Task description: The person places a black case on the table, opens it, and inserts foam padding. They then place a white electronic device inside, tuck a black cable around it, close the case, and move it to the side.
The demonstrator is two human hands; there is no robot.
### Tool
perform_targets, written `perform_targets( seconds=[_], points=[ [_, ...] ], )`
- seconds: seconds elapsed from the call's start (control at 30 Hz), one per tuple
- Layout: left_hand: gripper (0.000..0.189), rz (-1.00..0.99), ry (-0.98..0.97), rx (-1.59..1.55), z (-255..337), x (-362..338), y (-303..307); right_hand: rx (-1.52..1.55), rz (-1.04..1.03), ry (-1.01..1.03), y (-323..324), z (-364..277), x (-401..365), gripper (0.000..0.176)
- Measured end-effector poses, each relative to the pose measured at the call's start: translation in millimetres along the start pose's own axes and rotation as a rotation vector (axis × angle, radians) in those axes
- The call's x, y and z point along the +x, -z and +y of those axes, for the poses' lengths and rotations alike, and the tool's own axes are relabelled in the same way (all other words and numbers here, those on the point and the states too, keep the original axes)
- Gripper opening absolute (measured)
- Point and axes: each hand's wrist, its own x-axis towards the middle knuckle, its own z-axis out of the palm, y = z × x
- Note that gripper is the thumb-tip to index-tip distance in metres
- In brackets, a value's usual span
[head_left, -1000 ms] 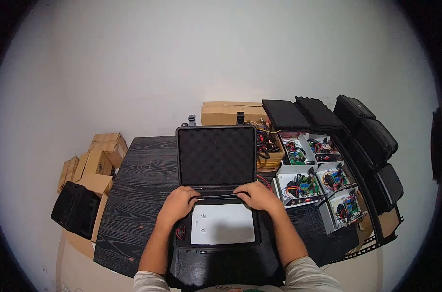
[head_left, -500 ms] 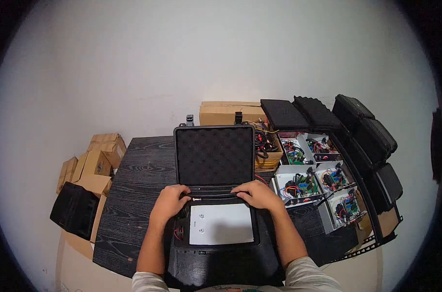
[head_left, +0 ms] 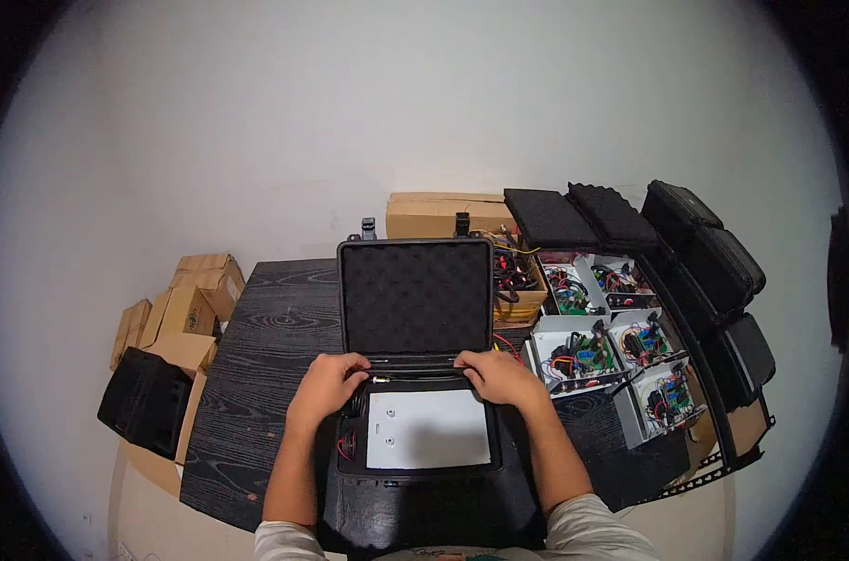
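An open black hard case (head_left: 416, 245) lies on the table, its raised lid lined with dark egg-crate foam (head_left: 415, 299). In its base sits a white panel (head_left: 429, 425) with small metal fittings. My left hand (head_left: 329, 383) is closed at the left of the hinge side, thumb near a small silver connector (head_left: 381, 380). At the right of the same side, my right hand (head_left: 499, 376) is closed too, thumb and fingers together. A thin dark strip runs between the hands; my fingers hide what they grip. Red wire (head_left: 346, 449) shows in the case's left compartment.
Several white open boxes of wired circuit boards (head_left: 579, 355) stand at right. Behind them lie black foam sheets (head_left: 541, 217) and black cases (head_left: 719, 262). A carton of cables (head_left: 518, 280) is behind the case. Cardboard boxes (head_left: 186, 318) and a black case (head_left: 144, 402) stand at left.
The view has shifted slightly. Both hands stay at the hinge side; the dark strip between them looks thinner and lower against the case.
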Motion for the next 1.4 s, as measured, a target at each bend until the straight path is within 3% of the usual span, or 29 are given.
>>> perform_targets(
  seconds=[0.2, 0.4, 0.6, 0.8, 0.87, 0.9, 1.0, 1.03, 1.13, 1.23, 1.4],
  points=[
    [0.019, -0.002, -0.107, 0.099, -15.5, 2.1, -11.3, -0.041, -0.031, -0.024, 3.5, -3.0, -0.1, 0.023],
    [0.015, 0.025, -0.226, 0.164, -22.5, 4.7, -21.7, -0.082, 0.051, 0.094, -7.1, 8.2, 4.0, 0.018],
    [0.013, 0.037, -0.217, 0.203, -20.5, 5.9, -26.9, -0.168, 0.063, -0.071, 5.5, -14.0, 2.3, 0.015],
    [0.013, 0.068, -0.332, 0.139, -17.7, 9.6, -41.3, -0.095, 0.160, 0.035, 4.9, 0.4, 2.5, 0.012],
    [0.014, 0.060, -0.326, 0.148, -21.1, 10.8, -45.8, 0.039, 0.250, -0.042, 13.0, 4.9, 5.2, 0.013],
    [0.013, 0.054, -0.320, 0.146, -23.3, 11.3, -46.9, 0.106, 0.295, -0.078, 15.6, 5.8, 7.1, 0.015],
    [0.012, 0.051, -0.289, 0.124, -25.0, 11.5, -49.5, 0.220, 0.696, 0.025, 15.8, 4.7, 12.4, 0.027],
    [0.012, 0.052, -0.277, 0.114, -25.1, 11.5, -50.7, 0.254, 0.658, 0.019, 11.5, 15.6, 13.8, 0.051],
    [0.014, 0.094, -0.279, 0.140, -23.0, 11.1, -57.4, 0.316, 0.660, 0.026, -5.3, 23.2, 20.0, 0.071],
    [0.020, 0.084, -0.299, 0.206, -14.5, 7.5, -57.8, 0.573, 0.574, -0.002, -5.5, 20.6, 16.9, 0.090],
    [0.029, 0.086, -0.311, 0.096, -12.4, 6.6, -55.7, 0.841, 0.582, -0.044, -1.5, 25.5, 18.0, 0.091]
  ],
)
